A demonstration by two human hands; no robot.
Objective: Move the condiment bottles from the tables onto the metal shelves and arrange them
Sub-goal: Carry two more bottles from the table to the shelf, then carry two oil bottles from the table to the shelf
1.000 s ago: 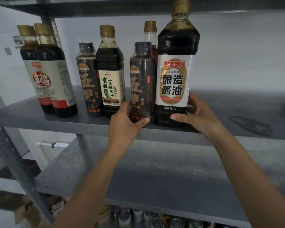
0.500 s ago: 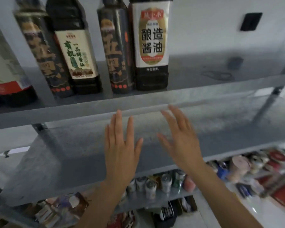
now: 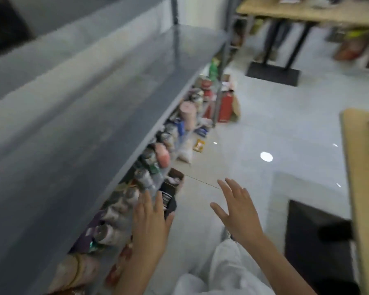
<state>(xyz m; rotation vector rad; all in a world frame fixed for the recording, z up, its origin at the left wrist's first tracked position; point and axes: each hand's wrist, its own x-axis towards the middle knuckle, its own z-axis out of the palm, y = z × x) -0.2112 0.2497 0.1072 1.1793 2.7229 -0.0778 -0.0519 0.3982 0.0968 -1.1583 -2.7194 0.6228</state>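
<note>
Both hands empty, fingers spread: left hand (image 3: 150, 222), right hand (image 3: 237, 211) | bottles released, out of view | metal shelf (image 3: 115, 116) now frame-left | turning toward table (image 3: 358, 167) at right edge, next fetch likely

Your whole view is motion-blurred: jars (image 3: 149, 179) below the shelf (image 3: 83, 135) are unreadable. At 3 o'clock, the table (image 3: 358, 167) runs off frame.

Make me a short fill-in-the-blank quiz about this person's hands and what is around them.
1. The left hand and the right hand both hold ____.
2. The grey metal shelf runs along the person's ____ side.
3. The shiny floor is ____ in colour.
Missing words: nothing; left; white.
</note>
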